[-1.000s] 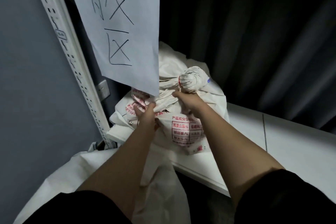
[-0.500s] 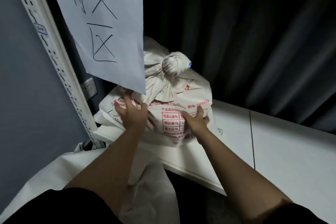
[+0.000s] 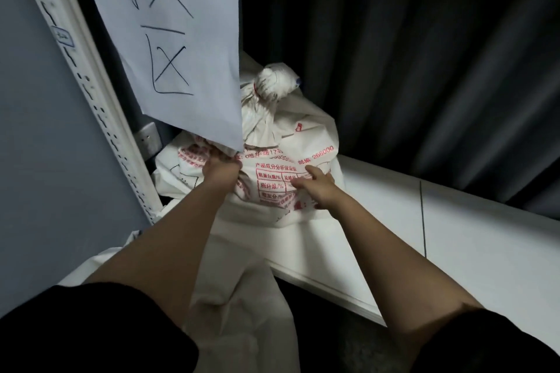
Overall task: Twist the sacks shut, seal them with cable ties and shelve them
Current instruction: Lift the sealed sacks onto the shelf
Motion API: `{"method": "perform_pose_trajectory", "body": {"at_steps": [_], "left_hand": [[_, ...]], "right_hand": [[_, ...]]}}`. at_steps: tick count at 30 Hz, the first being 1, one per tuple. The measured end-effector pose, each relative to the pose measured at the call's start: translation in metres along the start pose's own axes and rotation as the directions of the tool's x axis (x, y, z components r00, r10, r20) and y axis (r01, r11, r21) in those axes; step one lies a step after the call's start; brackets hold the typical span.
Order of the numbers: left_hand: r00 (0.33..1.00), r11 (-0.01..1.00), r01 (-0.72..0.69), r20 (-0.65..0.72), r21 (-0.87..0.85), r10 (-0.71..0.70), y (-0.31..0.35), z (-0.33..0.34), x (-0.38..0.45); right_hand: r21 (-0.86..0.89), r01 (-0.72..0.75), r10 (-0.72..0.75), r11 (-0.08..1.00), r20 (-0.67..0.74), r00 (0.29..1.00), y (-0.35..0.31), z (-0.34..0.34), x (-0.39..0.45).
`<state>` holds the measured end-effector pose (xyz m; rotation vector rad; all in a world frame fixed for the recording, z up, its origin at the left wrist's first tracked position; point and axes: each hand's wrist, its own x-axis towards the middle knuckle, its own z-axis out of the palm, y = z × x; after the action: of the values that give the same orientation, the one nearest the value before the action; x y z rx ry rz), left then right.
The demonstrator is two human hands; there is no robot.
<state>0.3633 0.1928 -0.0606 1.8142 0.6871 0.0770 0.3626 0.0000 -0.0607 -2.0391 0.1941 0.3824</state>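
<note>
White shelf (image 3: pixel 454 239) against dark curtain (image 3: pixel 424 54), slotted upright (image 3: pixel 91 94) at left edge. Paper sign (image 3: pixel 181 48) with handwritten marks hanging over shelf's left end, covering part of sack. Printed white sack (image 3: pixel 291 154) sitting on shelf at left end, just beside upright, neck twisted into knob at top with red tie (image 3: pixel 256 88) round it. More white sacking (image 3: pixel 242 297) lower down, in front of shelf. Left hand (image 3: pixel 219 171) against sack's front-left under sign edge, fingers curled, grip on cloth not clear. Right hand (image 3: pixel 316 188) flat on sack's front print, fingers straight and spread, pressing
</note>
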Motion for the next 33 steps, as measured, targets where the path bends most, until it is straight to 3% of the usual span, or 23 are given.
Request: {"method": "perform_pose_trajectory", "body": {"at_steps": [4,7,11,16,18,21,24,28,31,33], "left_hand": [[0.992,0.992,0.126,0.011,0.019,-0.126,0.012,-0.008,-0.015],[0.999,0.999,0.048,0.007,-0.006,-0.048,0.037,-0.023,-0.053],[0.980,0.993,-0.097,0.180,0.069,0.083,0.060,-0.049,-0.106],[0.926,0.972,0.013,0.364,0.236,-0.101,0.050,-0.096,-0.179],[0.920,0.975,-0.002,0.383,0.220,-0.084,0.042,-0.114,-0.204],[0.941,0.994,-0.041,0.337,0.104,0.003,0.030,-0.135,-0.233],[0.957,0.985,-0.168,0.244,0.032,0.155,0.013,-0.160,-0.251],[0.948,0.948,-0.311,0.050,-0.061,0.314,-0.024,-0.198,-0.254],[0.934,0.934,-0.344,-0.068,0.097,0.351,-0.063,-0.227,-0.250],[0.956,0.939,-0.279,-0.035,0.199,0.291,-0.092,-0.242,-0.246]], "right_hand": [[-0.003,0.003,-0.003,1.000,-0.061,0.998,-0.009,-0.012,-0.022],[0.005,0.034,-0.034,0.999,-0.063,0.997,-0.025,-0.025,-0.053],[-0.009,0.101,-0.101,0.995,-0.074,0.992,-0.047,-0.032,-0.107],[-0.004,0.079,-0.079,0.997,-0.006,0.997,-0.054,-0.022,-0.185],[-0.013,0.075,-0.075,0.997,0.019,0.997,-0.051,-0.011,-0.213],[-0.004,0.085,-0.085,0.996,0.055,0.995,-0.047,0.008,-0.248],[-0.015,0.122,-0.119,0.992,0.100,0.988,-0.044,0.035,-0.278],[-0.259,0.225,-0.170,0.939,0.216,0.961,-0.033,0.080,-0.299],[-0.411,0.256,-0.116,0.875,0.335,0.935,-0.022,0.109,-0.305],[-0.479,0.271,-0.113,0.835,0.331,0.937,-0.016,0.125,-0.307]]}}
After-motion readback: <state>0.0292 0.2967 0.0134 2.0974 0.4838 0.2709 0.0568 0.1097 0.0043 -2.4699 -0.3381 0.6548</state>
